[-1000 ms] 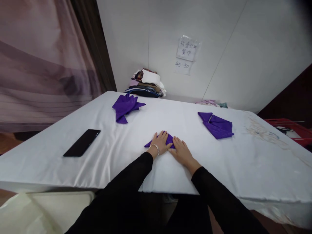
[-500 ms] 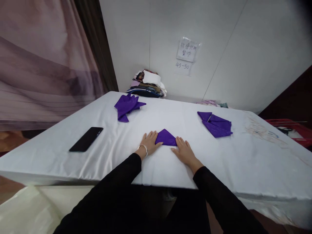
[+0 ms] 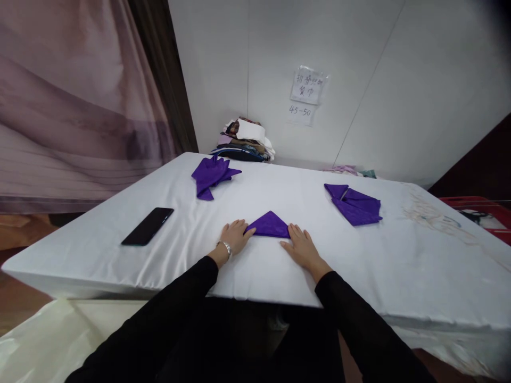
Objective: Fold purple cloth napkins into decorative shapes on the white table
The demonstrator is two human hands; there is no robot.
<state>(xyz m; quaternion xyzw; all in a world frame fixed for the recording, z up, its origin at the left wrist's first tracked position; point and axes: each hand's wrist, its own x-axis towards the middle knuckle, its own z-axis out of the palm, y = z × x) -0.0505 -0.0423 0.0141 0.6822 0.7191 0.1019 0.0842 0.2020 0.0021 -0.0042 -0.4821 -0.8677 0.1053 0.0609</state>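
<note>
A purple napkin (image 3: 270, 224), folded into a flat triangle, lies on the white-covered table in front of me, its point facing the wall. At its left corner rests my left hand (image 3: 236, 236), fingers stretched out and thumb along the near edge; a silver bracelet circles that wrist. My right hand (image 3: 302, 247) lies flat at the right corner, fingertips touching the cloth and thumb apart. Farther back on the left sits a purple napkin with a pleated fan shape (image 3: 213, 174). Another folded purple napkin (image 3: 354, 205) lies to the right of my hands.
A black phone (image 3: 147, 226) lies on the white tablecloth (image 3: 403, 266) at the left. Against the wall stands a stack of folded cloths (image 3: 243, 141). A red basket (image 3: 479, 205) is beyond the right edge, and a handwritten sign (image 3: 308, 86) hangs on the wall.
My left hand has slid left to the napkin's left corner, so more of the purple triangle shows. My right hand stays in place. The view has shifted slightly.
</note>
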